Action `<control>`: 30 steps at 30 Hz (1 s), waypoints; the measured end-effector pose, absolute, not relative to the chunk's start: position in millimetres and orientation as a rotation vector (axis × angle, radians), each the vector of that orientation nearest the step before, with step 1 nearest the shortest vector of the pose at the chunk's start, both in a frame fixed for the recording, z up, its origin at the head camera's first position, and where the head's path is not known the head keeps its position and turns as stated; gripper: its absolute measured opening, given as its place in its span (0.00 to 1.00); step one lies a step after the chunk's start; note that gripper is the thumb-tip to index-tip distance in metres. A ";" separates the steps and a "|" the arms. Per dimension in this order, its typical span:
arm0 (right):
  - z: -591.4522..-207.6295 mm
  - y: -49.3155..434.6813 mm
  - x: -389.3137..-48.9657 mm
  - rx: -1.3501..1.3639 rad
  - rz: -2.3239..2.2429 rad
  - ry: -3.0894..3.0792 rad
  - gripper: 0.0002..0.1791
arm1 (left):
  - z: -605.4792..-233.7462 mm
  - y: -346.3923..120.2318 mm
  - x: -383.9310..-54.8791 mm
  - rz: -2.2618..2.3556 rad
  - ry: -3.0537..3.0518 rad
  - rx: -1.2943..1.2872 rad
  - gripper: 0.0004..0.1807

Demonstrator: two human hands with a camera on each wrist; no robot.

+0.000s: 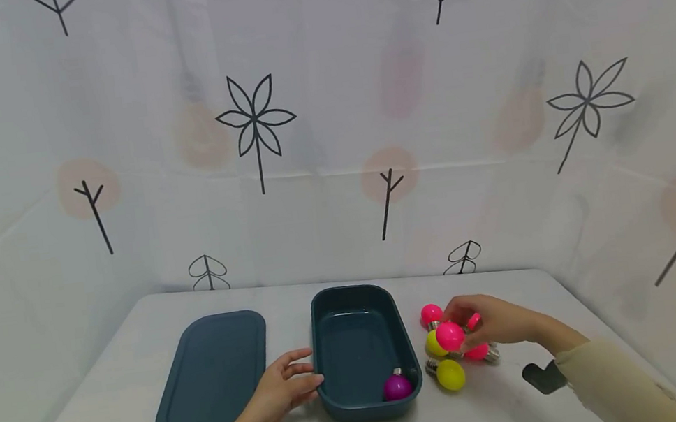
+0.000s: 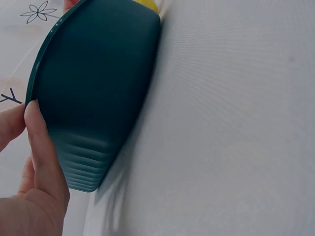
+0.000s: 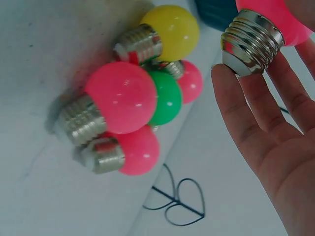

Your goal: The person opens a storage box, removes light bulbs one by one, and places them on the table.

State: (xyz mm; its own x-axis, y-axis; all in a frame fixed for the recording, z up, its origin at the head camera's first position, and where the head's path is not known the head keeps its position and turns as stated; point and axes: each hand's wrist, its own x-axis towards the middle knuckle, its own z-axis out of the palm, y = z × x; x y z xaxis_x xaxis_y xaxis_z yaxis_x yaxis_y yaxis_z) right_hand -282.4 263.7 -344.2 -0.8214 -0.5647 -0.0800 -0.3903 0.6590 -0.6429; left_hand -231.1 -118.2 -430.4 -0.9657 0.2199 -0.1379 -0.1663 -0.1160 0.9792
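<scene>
A dark teal box [image 1: 372,411] stands on the table with a purple bulb [image 1: 397,387] in its near right corner. My left hand [image 1: 286,388] is at its left side. In the left wrist view, finger and thumb pinch the box's rim [image 2: 42,54]. My right hand [image 1: 487,323] holds a pink bulb [image 1: 450,336] to the right of the box. The right wrist view shows that bulb's metal screw base [image 3: 248,42] against the fingertips. Below the hand lie yellow bulbs [image 3: 174,32], pink bulbs [image 3: 123,96] and a green bulb [image 3: 166,98].
A flat teal lid [image 1: 215,377] lies on the white table [image 1: 115,407] left of the box. A dark heart-shaped mark [image 1: 543,378] shows beside the right sleeve. A white patterned curtain [image 1: 329,135] hangs behind the table.
</scene>
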 end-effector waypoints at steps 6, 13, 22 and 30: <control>-358.7 277.3 -279.1 -0.703 -0.942 2.634 0.24 | -429.5 -118.1 -230.8 2.167 1.896 0.058 0.35; -379.3 286.7 -276.6 -0.637 -0.925 2.670 0.25 | -428.7 -117.9 -230.2 2.170 1.892 0.052 0.35; -393.5 291.2 -274.6 -0.594 -0.927 2.683 0.24 | -429.5 -117.7 -230.6 2.174 1.893 0.058 0.35; -399.2 287.1 -269.3 -0.516 -0.910 2.760 0.26 | -430.5 -117.6 -230.9 2.174 1.899 0.057 0.35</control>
State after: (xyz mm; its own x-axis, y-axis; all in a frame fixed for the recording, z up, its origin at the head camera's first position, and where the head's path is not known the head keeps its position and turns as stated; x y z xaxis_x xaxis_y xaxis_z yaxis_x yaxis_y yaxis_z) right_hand -269.3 287.1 -399.2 -0.9215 -0.3821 -0.0697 -0.2658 0.7512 -0.6042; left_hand -230.9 -117.6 -430.5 -0.9671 0.2150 -0.1359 -0.1635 -0.1166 0.9796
